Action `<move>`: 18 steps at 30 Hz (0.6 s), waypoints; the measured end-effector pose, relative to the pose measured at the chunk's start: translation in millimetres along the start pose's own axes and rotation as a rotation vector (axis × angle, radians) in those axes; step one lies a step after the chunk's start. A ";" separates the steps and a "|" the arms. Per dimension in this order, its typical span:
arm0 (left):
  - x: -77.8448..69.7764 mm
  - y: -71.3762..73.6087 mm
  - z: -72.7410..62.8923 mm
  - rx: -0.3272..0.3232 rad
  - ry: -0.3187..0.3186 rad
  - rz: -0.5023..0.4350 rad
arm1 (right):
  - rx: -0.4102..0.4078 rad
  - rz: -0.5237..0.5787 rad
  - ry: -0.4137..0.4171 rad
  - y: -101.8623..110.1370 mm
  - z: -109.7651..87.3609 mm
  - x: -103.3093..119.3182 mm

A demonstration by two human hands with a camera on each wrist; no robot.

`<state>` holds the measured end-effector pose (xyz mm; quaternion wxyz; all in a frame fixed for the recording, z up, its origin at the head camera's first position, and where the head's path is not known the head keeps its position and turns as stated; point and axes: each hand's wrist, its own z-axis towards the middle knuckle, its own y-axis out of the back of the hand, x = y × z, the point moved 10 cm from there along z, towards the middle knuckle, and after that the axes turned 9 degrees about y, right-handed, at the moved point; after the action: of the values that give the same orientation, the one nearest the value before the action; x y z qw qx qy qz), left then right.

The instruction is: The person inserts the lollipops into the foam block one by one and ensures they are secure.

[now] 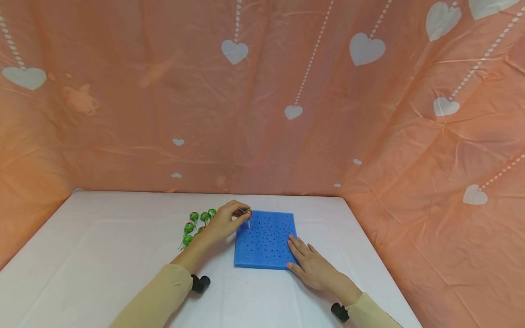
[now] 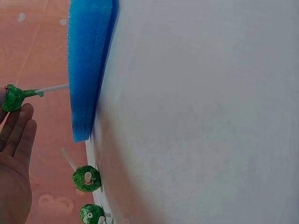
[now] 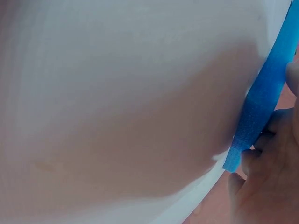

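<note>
A blue foam block (image 1: 262, 255) with many small holes in its top lies flat on the table. Above its far left corner my left hand (image 1: 224, 222) pinches a lollipop (image 2: 15, 98) in a green wrapper by its head, white stick pointing down. In the left wrist view the stick's tip meets the block's edge line; whether it sits in a hole I cannot tell. My right hand (image 1: 316, 269) rests with straight fingers on the block's near right edge, and in the right wrist view its fingers lie along the foam (image 3: 261, 102).
Several more green lollipops (image 1: 188, 228) lie loose on the white-covered table (image 1: 102, 255), left of the block and partly behind my left forearm. An orange sheet (image 1: 262, 150) with white hearts hangs behind and along the sides.
</note>
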<state>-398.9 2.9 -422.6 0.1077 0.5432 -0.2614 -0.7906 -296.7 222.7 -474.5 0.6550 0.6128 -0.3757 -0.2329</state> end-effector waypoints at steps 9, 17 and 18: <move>0.6 0.7 -0.3 -0.004 0.004 0.004 | 0.000 -0.008 -0.002 -0.3 0.4 -0.4; 1.2 -2.9 1.1 0.023 0.000 0.020 | -0.001 -0.011 -0.001 -1.7 1.0 -2.1; 1.5 -3.5 1.3 0.026 -0.001 0.022 | -0.001 -0.011 -0.002 -1.9 1.1 -2.4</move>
<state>-400.3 5.5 -425.4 0.1091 0.5412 -0.2777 -0.7862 -298.7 223.6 -477.0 0.6537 0.6144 -0.3728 -0.2372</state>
